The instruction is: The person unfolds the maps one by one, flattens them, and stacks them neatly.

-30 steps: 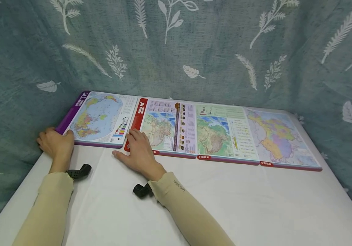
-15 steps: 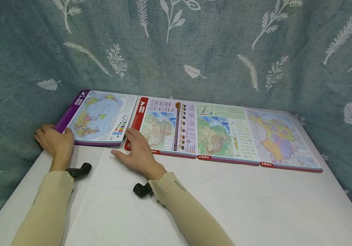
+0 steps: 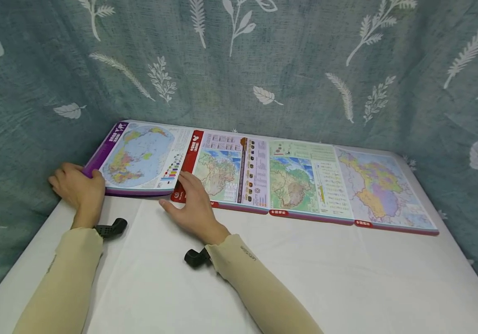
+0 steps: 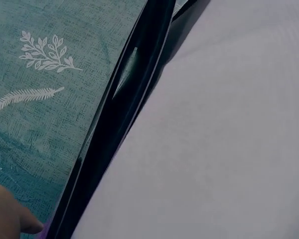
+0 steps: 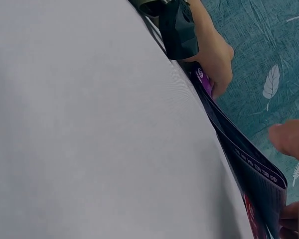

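Observation:
A glossy world map (image 3: 138, 155) with a purple border lies at the left end of a row of maps. My left hand (image 3: 78, 185) grips its purple left edge, the thumb on top. On its right side, the fingers of my right hand (image 3: 194, 206) touch the map's edge beside a red strip (image 3: 190, 153) on the neighbouring map. The thumb of that hand stands apart. Seen from the right wrist, the world map's front edge (image 5: 254, 162) bows up off the table with dark layers beneath. The fingers of my left hand below the edge are hidden.
Several more map panels, among them a green relief map (image 3: 293, 183) and a pastel map (image 3: 378, 185), extend rightward. They lie on a white tablecloth (image 3: 305, 278). A teal leaf-patterned curtain (image 3: 222, 83) stands close behind and at both sides.
The world map has shifted slightly right, and its front edge has risen a little. Both hands have moved slightly with it. The other map panels stay in place.

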Motion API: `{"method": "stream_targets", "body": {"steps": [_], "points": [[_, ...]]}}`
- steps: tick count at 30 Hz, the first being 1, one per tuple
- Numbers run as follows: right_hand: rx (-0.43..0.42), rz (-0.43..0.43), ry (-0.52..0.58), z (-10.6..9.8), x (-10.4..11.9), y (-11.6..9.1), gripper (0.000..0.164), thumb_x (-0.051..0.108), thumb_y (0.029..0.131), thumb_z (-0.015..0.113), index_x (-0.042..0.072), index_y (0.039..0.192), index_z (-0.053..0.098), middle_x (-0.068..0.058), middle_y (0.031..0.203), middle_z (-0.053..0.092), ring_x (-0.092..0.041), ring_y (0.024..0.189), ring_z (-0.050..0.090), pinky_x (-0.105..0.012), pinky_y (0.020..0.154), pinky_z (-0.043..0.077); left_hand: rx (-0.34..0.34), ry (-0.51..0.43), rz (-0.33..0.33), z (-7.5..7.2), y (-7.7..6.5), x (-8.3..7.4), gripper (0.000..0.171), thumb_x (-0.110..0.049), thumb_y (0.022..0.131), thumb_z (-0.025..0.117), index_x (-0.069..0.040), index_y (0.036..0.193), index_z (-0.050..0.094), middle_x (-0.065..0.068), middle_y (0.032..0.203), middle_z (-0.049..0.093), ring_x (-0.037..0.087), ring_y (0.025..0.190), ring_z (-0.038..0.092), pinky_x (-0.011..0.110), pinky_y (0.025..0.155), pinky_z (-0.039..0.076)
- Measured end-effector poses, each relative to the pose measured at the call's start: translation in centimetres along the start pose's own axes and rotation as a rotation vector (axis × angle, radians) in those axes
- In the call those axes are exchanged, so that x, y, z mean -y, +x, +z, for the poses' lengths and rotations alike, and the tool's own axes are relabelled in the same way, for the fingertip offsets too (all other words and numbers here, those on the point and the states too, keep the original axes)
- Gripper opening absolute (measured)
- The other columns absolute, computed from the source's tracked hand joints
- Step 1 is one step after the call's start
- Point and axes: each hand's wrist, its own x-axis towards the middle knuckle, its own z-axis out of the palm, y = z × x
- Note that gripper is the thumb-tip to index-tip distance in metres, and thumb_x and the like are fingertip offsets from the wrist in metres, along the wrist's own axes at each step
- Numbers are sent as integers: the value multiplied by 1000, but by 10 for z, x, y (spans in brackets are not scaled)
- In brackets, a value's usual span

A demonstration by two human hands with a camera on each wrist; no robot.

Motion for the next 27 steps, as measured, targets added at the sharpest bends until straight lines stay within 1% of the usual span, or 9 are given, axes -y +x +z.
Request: {"method": "stream_targets", "body": {"steps": [4, 7, 9, 13, 17, 20, 23, 27], "points": [[-60, -18, -4, -5, -6, -5, 73, 40, 94, 76, 0, 151, 53, -12, 159, 50, -26, 152, 41, -38, 124, 34, 3, -15, 19, 3, -3, -3, 31, -15, 97, 59, 10, 114, 62, 34, 122, 60, 50, 128, 44, 60, 110, 29], [-86, -21, -7, -10, -10, -9, 73, 39, 93, 76, -2, 150, 53, -15, 157, 51, -29, 152, 41, -41, 125, 33, 18, -51, 24, 6, -5, -5, 29, -13, 95, 59, 11, 111, 65, 33, 117, 63, 51, 125, 48, 59, 107, 32], [-96, -20, -8, -13, -13, -11, 73, 39, 93, 76, -1, 149, 53, -15, 156, 51, -30, 151, 42, -43, 125, 33, 37, -75, 24, 7, -7, -6, 28, -13, 95, 60, 10, 110, 66, 32, 113, 63, 51, 123, 49, 58, 106, 33], [-111, -21, -11, -21, -18, -16, 72, 38, 93, 77, -1, 149, 54, -16, 154, 53, -31, 150, 42, -44, 125, 33, 85, -82, 40, 8, -11, -9, 28, -14, 96, 62, 10, 109, 67, 29, 105, 60, 50, 121, 51, 57, 105, 34], [-113, -7, -16, -28, -21, -21, 73, 37, 92, 76, -4, 148, 54, -18, 154, 53, -32, 150, 42, -45, 125, 33, 114, -80, 85, 9, -15, -9, 28, -16, 98, 64, 10, 107, 68, 26, 97, 59, 49, 114, 54, 56, 102, 34], [-114, 4, -24, -32, -24, -25, 73, 37, 92, 75, -6, 146, 55, -19, 154, 53, -33, 150, 43, -46, 124, 33, 123, -81, 114, 10, -19, -9, 26, -16, 98, 64, 9, 106, 68, 25, 94, 62, 48, 106, 56, 54, 97, 36], [-119, 10, -34, -36, -27, -27, 72, 37, 92, 75, -7, 145, 55, -20, 154, 53, -34, 150, 43, -46, 124, 34, 133, -86, 126, 12, -22, -11, 26, -16, 99, 65, 9, 105, 69, 26, 94, 65, 46, 100, 58, 51, 91, 37], [-130, 27, -37, -41, -31, -30, 72, 36, 91, 75, -7, 145, 55, -21, 154, 53, -35, 150, 43, -47, 124, 32, 154, -102, 126, 13, -25, -14, 26, -17, 98, 66, 8, 105, 69, 27, 94, 68, 45, 101, 59, 49, 89, 36]]}}
